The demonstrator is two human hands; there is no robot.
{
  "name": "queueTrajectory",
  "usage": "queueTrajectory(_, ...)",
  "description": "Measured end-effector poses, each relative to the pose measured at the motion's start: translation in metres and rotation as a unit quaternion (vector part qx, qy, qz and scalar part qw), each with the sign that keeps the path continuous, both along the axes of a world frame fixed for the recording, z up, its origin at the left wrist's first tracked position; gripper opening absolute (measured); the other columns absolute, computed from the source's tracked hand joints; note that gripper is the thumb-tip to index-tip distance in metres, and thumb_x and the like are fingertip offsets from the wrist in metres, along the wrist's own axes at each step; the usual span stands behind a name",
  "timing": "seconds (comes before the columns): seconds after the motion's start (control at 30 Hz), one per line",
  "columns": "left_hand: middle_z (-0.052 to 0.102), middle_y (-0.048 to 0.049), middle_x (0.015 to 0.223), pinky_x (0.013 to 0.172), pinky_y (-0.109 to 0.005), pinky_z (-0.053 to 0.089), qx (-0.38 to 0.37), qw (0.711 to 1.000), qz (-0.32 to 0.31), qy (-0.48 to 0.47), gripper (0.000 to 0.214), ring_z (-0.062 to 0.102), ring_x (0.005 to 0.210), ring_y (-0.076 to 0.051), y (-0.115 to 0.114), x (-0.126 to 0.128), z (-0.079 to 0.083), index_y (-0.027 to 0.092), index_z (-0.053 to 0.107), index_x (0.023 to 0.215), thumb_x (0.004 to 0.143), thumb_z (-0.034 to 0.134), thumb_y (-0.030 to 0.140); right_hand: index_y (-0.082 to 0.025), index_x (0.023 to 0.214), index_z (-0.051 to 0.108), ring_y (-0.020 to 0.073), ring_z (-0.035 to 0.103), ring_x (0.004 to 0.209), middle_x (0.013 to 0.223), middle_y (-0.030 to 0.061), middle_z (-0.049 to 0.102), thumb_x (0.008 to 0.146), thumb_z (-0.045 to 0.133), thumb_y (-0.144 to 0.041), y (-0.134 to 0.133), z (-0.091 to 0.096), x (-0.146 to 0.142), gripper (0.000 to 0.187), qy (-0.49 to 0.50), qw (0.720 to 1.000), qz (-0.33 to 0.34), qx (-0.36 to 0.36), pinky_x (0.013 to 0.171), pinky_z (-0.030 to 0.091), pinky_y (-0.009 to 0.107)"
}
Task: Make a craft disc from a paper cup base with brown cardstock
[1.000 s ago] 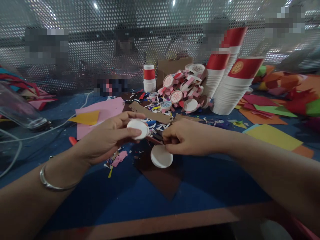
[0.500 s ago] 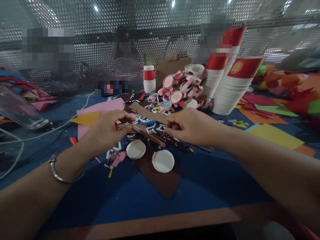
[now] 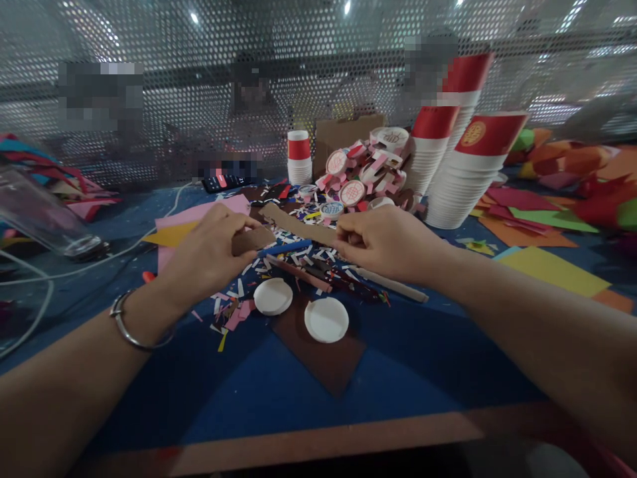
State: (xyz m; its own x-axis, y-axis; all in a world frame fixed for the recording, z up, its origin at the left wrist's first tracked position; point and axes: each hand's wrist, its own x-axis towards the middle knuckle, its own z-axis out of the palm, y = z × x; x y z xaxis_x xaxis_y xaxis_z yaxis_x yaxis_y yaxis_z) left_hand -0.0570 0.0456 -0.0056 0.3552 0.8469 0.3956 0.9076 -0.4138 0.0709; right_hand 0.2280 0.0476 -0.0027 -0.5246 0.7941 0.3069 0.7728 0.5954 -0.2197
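My left hand (image 3: 212, 255) pinches a small brown cardboard piece (image 3: 253, 239) between thumb and fingers, just above a litter of paper scraps. My right hand (image 3: 385, 242) grips the near end of a long brown cardboard strip (image 3: 298, 229) that runs back to the left. Two white paper discs (image 3: 273, 296) (image 3: 326, 319) lie flat side by side below the hands, the right one on a dark brown paper sheet (image 3: 326, 355). A blue pen (image 3: 283, 249) lies between the hands. A pale wooden stick (image 3: 393, 285) pokes out under my right wrist.
Leaning stacks of red and white paper cups (image 3: 470, 176) stand at the back right, next to a pile of decorated cup bottoms (image 3: 363, 179) and a short cup stack (image 3: 299, 157). Coloured paper sheets (image 3: 547, 272) lie right, a pink sheet (image 3: 199, 216) and cables (image 3: 30, 312) left. A perforated metal screen (image 3: 199, 93) closes the back.
My left hand set the white disc down beside the other one, then moved back and took a brown cardboard piece. My right hand moved up to the cardboard strip.
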Motion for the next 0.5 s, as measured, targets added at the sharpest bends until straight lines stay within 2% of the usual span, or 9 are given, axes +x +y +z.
queueTrajectory(0.07, 0.063, -0.0072, 0.097, 0.077, -0.039, 0.05, 0.023, 0.999, 0.023, -0.021, 0.02, 0.062, 0.089, -0.025, -0.002, 0.001, 0.004, 0.022, 0.071, 0.104, 0.092, 0.062, 0.035, -0.018, 0.073, 0.057, 0.0125, 0.049, 0.058, 0.066, 0.0013, 0.061, 0.092, 0.058, -0.028, 0.001, 0.0, 0.0, 0.022, 0.012, 1.0, -0.012, 0.013, 0.055, 0.027, 0.028)
queueTrajectory(0.13, 0.062, -0.0054, 0.093, 0.075, -0.038, 0.051, 0.04, 0.998, 0.042, -0.038, 0.02, 0.061, 0.082, -0.022, -0.005, 0.003, 0.008, 0.023, 0.072, 0.1, 0.096, 0.058, 0.038, -0.017, 0.074, 0.06, 0.0132, 0.051, 0.059, 0.066, 0.0019, 0.062, 0.092, 0.06, -0.029, 0.002, 0.001, 0.001, 0.021, 0.034, 0.999, -0.024, 0.023, 0.055, 0.027, 0.028)
queueTrajectory(0.27, 0.064, -0.0035, 0.101, 0.081, -0.035, 0.051, 0.088, 0.994, 0.049, -0.04, 0.022, 0.061, 0.09, -0.02, -0.014, 0.008, 0.017, 0.025, 0.07, 0.108, 0.099, 0.055, 0.038, -0.016, 0.079, 0.066, 0.0139, 0.054, 0.06, 0.068, 0.0026, 0.065, 0.09, 0.063, -0.026, 0.005, 0.003, 0.004, 0.015, 0.077, 0.995, -0.045, 0.037, 0.056, 0.03, 0.028)
queueTrajectory(0.37, 0.068, -0.0002, 0.104, 0.087, -0.034, 0.048, 0.108, 0.992, 0.049, -0.052, 0.026, 0.062, 0.098, -0.021, -0.025, 0.012, 0.022, 0.026, 0.07, 0.113, 0.1, 0.052, 0.04, -0.016, 0.081, 0.067, 0.0132, 0.053, 0.06, 0.068, 0.0019, 0.065, 0.09, 0.065, -0.026, 0.005, 0.005, 0.005, 0.014, 0.107, 0.993, -0.036, 0.045, 0.058, 0.032, 0.028)
queueTrajectory(0.4, 0.069, 0.0008, 0.106, 0.088, -0.034, 0.047, 0.092, 0.993, 0.042, -0.055, 0.029, 0.062, 0.101, -0.021, -0.029, 0.014, 0.023, 0.026, 0.069, 0.118, 0.1, 0.053, 0.042, -0.016, 0.081, 0.066, 0.013, 0.053, 0.06, 0.068, 0.0015, 0.064, 0.09, 0.065, -0.026, 0.004, 0.006, 0.004, 0.014, 0.12, 0.991, -0.027, 0.042, 0.059, 0.033, 0.027)
queueTrajectory(0.43, 0.07, 0.0019, 0.102, 0.084, -0.033, 0.047, 0.093, 0.993, 0.03, -0.07, 0.03, 0.063, 0.098, -0.021, -0.033, 0.016, 0.024, 0.026, 0.071, 0.117, 0.099, 0.055, 0.044, -0.015, 0.082, 0.066, 0.0127, 0.052, 0.06, 0.068, 0.0011, 0.063, 0.091, 0.066, -0.027, 0.003, 0.006, 0.003, 0.015, 0.138, 0.99, -0.013, 0.034, 0.059, 0.034, 0.027)
queueTrajectory(0.5, 0.073, 0.0025, 0.099, 0.077, -0.03, 0.048, 0.045, 0.994, 0.005, -0.095, 0.026, 0.065, 0.091, -0.019, -0.04, 0.022, 0.024, 0.028, 0.073, 0.114, 0.096, 0.061, 0.042, -0.015, 0.087, 0.067, 0.0119, 0.051, 0.059, 0.067, 0.0, 0.062, 0.092, 0.066, -0.03, -0.001, 0.005, 0.0, 0.016, 0.177, 0.984, 0.035, -0.002, 0.057, 0.034, 0.026)
